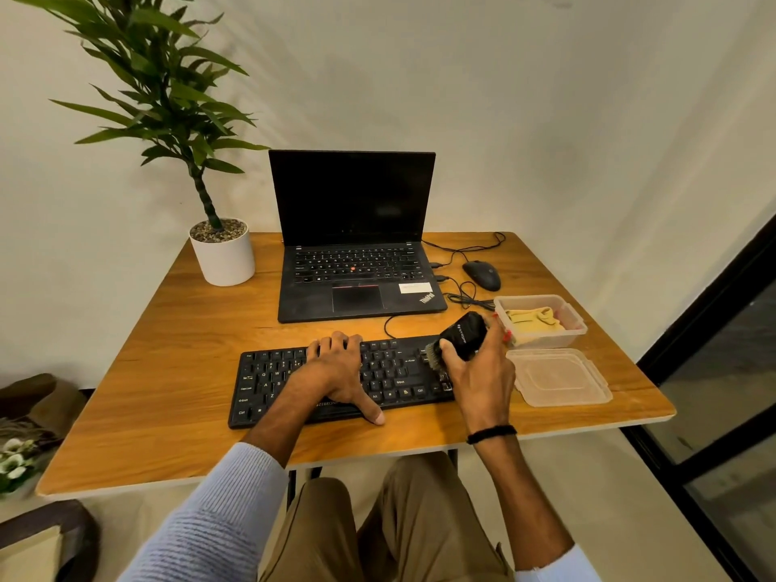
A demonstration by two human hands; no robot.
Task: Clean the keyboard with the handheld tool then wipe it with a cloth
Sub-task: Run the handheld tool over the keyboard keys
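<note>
Fingers (495, 329) of the right hand (483, 371) are curled tight around a black handheld brush (464, 336), thumb on its near side, so the grip is fully closed on the tool. Its grey bristles (434, 354) point down and left and touch the keys at the right end of the black keyboard (390, 371), just right of the frame's centre. Fingers of the left hand (336, 367) lie spread and flat across the middle keys, holding nothing, with the thumb (376, 415) hooked over the keyboard's near edge; the hand looks to be pinning the board to the desk (168, 371).

From this single head view, the brushing seems to be at the right-hand end, with the cloth step not yet begun: the yellow cloth (533, 319) sits in an open clear container (575, 325) at right of centre, its lid (558, 378) lying just below it in the frame.

To do this step well, I would keep the bristles angled into the gaps between key rows and sweep with short, light strokes toward one edge, so the dust leaves the board rather than settling deeper. The left hand should keep the board pinned but shift aside as the brush works toward the middle, since it now covers those keys. Pressing hard would likely splay the bristles and depress keys without lifting dirt.
</note>
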